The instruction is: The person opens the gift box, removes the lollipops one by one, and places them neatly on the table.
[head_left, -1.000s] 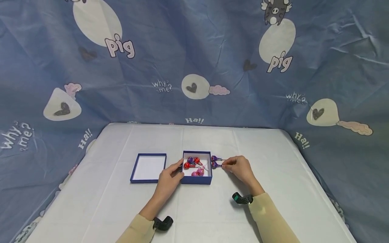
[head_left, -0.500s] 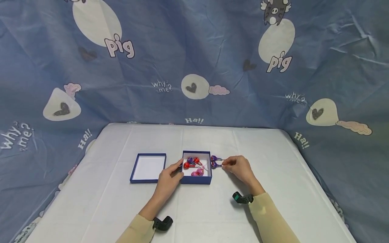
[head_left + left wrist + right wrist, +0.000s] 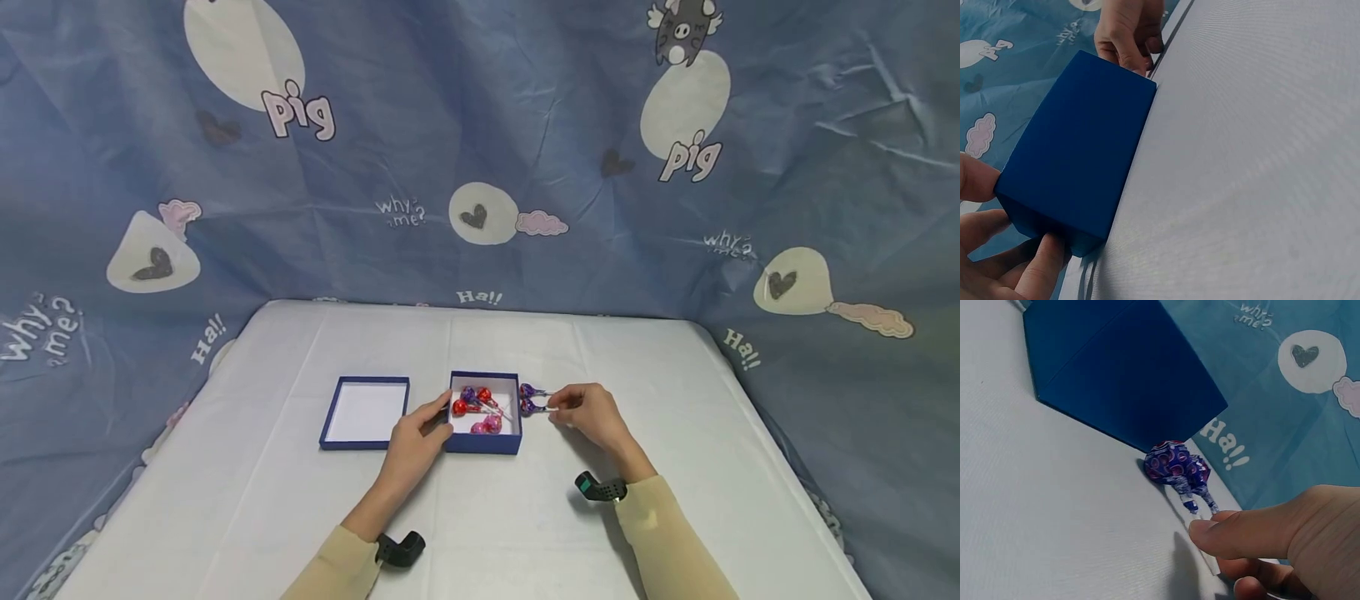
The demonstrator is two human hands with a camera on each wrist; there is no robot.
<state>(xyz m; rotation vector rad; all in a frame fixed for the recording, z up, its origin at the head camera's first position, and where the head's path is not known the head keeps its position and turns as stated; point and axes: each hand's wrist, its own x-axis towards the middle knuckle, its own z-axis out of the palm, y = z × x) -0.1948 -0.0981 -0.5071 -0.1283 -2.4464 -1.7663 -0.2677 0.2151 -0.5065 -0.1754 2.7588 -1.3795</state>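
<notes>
Box (image 3: 482,444) ×1, w/ 5 visible lollipops (image 3: 460,407) inside & half-open L hand (image 3: 415,444) touching L side. Just R of box, 2 purple lollipops (image 3: 1167,464), w/ 1 stick (image 3: 1212,563) pinched in R hand (image 3: 592,416).

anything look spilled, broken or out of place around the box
Nothing looks spilled or broken. Two purple lollipops lie outside the box while the other lollipops are inside; hardly odd, since the right hand pinches one's stick.

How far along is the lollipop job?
Looks done: the lid is off; several lollipops lie in the box. In hand: the right hand pinches one purple lollipop by its stick; the left hand holds the box. Probably left: the second purple lollipop outside, perhaps relidding.
</notes>
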